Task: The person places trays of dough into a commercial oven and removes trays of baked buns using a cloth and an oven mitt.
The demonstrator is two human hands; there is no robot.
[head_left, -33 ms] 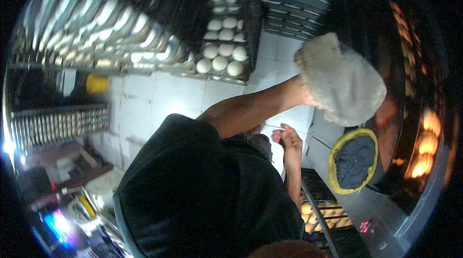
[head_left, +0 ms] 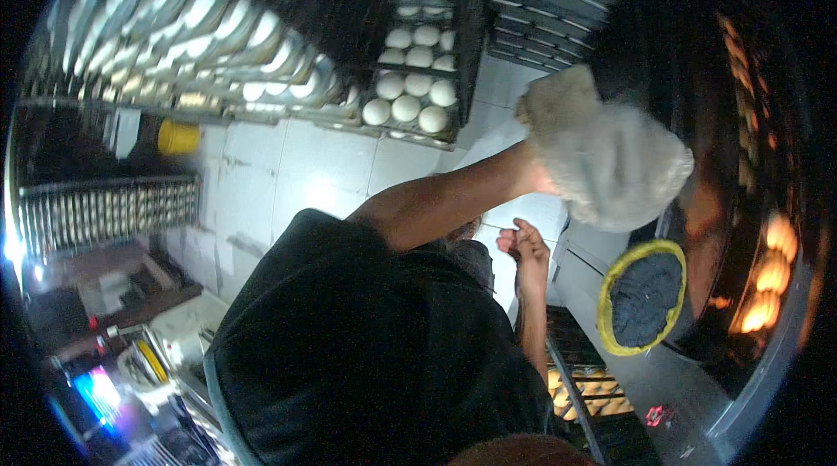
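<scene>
A thick, pale, worn cloth mitt or pad (head_left: pixel 619 165) covers my left hand (head_left: pixel 542 171), whose fingers are hidden under it. That arm reaches to the right, toward a dark oven opening (head_left: pixel 697 231) with a glowing interior. Inside the oven, several rounded loaves or buns (head_left: pixel 772 274) shine orange. Bare and holding nothing, my right hand (head_left: pixel 526 246) hovers closer to my body with its fingers loosely bent and apart. Just right of it, a round dark cloth piece with a yellow rim (head_left: pixel 643 296) lies against the grey metal oven front.
Tall racks (head_left: pixel 410 100) at the top carry trays of round white dough pieces. A lower rack (head_left: pixel 588 392) near my right forearm holds browned buns. White floor tiles (head_left: pixel 327 161) spread between. A yellow bucket (head_left: pixel 178 136) and another tray rack (head_left: pixel 113 213) stand at the left.
The covered left hand has shifted slightly left, and the pale cloth has turned a little. My right hand stays almost in place. The whole view has swung slightly.
</scene>
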